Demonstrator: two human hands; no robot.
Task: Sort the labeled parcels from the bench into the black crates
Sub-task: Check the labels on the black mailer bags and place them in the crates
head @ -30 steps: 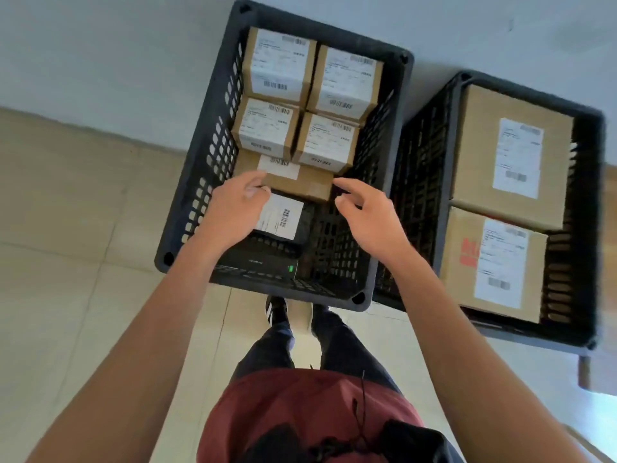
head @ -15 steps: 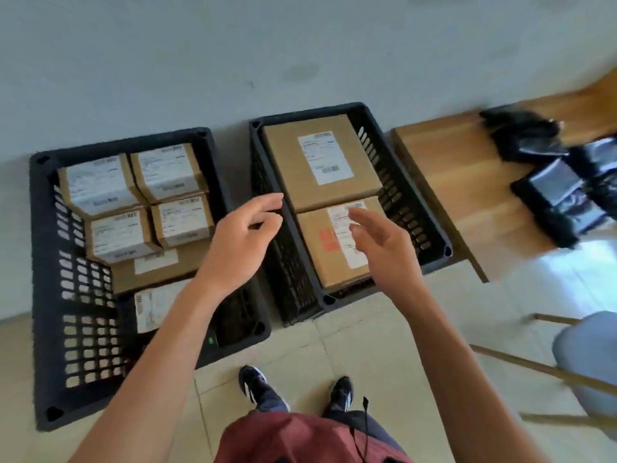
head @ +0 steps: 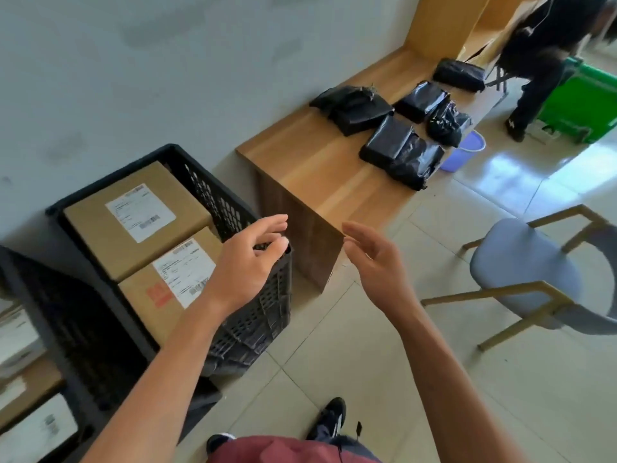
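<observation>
While both hands (head: pixel 310 262) hover empty, parcels (head: pixel 399 148) on bench (head: pixel 310 168)

the person's two forearms are bare, with no sleeve visible, and the left hand (head: pixel 248 262) and right hand (head: pixel 375 259) wear no gloves. a dark red garment (head: pixel 293 451) covers the body. the black shoes (head: pixel 329 421) seem to have white stripes.

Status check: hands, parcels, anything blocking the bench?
Left hand and right hand open, empty. Black-wrapped parcels lie on bench; crate holds two boxes. Chair beside the bench.
</observation>
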